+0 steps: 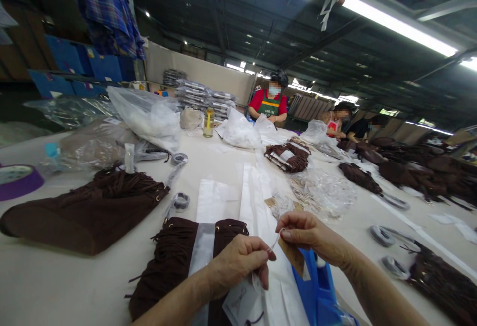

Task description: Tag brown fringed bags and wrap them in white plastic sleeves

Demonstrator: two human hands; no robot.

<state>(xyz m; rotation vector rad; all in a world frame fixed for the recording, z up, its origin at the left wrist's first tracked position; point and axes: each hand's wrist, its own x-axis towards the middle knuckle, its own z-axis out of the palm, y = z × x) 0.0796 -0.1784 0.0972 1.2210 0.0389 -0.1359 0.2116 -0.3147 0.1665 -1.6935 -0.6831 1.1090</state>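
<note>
Between my two hands runs a thin white string [275, 242]. My left hand [244, 261] pinches one end of it above a brown fringed bag [167, 256] that has a pale translucent band [202, 249] wrapped round it. Beneath the left fingers hangs a whitish tag [242, 302] with a dark cord by it. My right hand [309, 234] is closed on the string's other end, and a brown cardboard tag [292, 256] dangles below its fingers. White paper or plastic sheets [261, 211] lie under both hands, and a blue plastic object [316, 286] is partly hidden behind my right wrist.
Another brown bag [89, 211] lies left, near a roll of purple tape [18, 181]. Clear plastic bags [145, 117] and a jar [208, 123] stand farther back. A pile of brown bags [410, 167] is at right. A co-worker [270, 102] stands across the table.
</note>
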